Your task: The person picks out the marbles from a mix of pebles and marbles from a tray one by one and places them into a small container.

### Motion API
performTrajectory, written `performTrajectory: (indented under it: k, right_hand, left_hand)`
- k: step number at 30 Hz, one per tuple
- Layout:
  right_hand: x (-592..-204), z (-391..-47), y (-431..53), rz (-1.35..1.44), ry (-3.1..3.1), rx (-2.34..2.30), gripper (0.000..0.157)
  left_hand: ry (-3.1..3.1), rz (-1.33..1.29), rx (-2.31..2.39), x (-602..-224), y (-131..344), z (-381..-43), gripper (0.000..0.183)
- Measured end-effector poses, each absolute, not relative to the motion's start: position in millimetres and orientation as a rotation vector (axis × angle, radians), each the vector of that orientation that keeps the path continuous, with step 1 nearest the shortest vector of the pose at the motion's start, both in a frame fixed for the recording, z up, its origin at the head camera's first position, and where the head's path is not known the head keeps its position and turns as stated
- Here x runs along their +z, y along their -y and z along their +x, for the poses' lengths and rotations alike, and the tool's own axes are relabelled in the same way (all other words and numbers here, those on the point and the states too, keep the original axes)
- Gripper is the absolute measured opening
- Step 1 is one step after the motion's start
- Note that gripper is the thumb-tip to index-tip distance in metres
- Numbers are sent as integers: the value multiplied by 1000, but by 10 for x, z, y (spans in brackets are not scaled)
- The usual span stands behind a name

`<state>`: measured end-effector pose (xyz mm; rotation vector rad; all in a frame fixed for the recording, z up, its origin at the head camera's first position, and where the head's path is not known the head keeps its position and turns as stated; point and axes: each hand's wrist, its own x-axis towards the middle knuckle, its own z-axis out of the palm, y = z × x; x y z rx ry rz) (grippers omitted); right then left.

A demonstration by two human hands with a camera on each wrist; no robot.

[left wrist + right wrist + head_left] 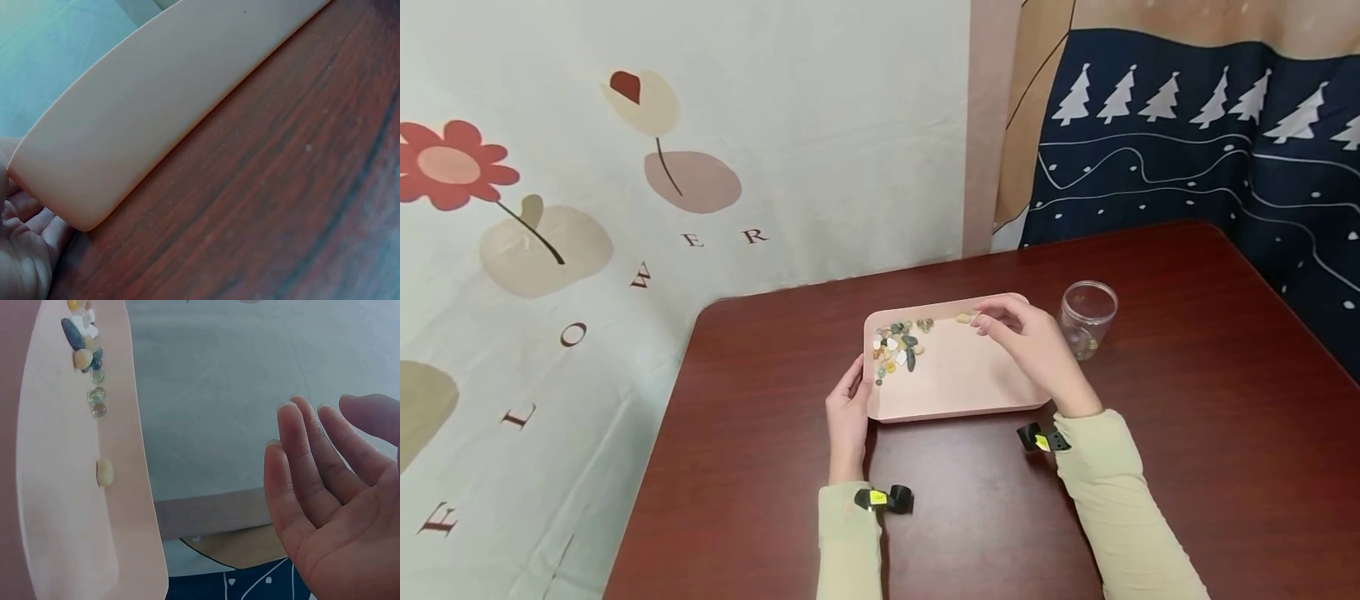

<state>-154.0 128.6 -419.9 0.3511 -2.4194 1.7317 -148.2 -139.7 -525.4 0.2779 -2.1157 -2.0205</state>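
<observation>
A pink tray point(962, 379) lies on the table, with a cluster of small polished stones point(895, 346) along its left side. My left hand point(848, 408) grips the tray's left edge near its front corner; the left wrist view shows the fingers point(39, 220) against the outer wall. Over the tray's far right part hovers my right hand point(1026, 342), its fingers loosely bent. Nothing is between those fingers point(294, 444) in the right wrist view. A single pale yellow stone point(105, 472) lies against the far wall, apart from the cluster and near my right fingertips.
To the right of the tray stands a clear plastic jar point(1088, 307) without a lid, holding some greenish stones point(1084, 344) at its bottom. The dark red wooden table point(737, 467) meets a printed cloth point(850, 167) at the back.
</observation>
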Motion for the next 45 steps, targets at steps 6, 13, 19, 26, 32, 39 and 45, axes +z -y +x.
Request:
performTrajectory:
  k: [6,13,19,26,32,39,45]
  right_hand:
    - [-4196,-1566,-1269,352,2430,1773,28]
    - [-4145,-1660,-1222,346,2590,1710,34]
    - [-4125,-1772,-1175,442,2641,1701,24]
    - [-4167,-1911,-1122,531,2727,1592,27]
    - [-4217,-2053,-1081,551,2805,1675,23]
    - [-4279,-2220,-1007,583,2852,1809,26]
    - [-4316,-2321,-952,574,2958,1768,28]
  left_hand:
    - [2125,278,-2024,-5236,1405,-1484,34]
    - [2135,297,-2011,-5215,1402,-1469,33]
    - [2145,316,-1998,-5220,1391,-1466,33]
    - [2136,308,-2016,-5203,1395,-1469,33]
    - [2133,306,-2019,-5194,1404,-1453,33]
    - [2134,296,-2004,-5195,1413,-1454,33]
    - [2136,308,-2023,-5230,1425,-1454,33]
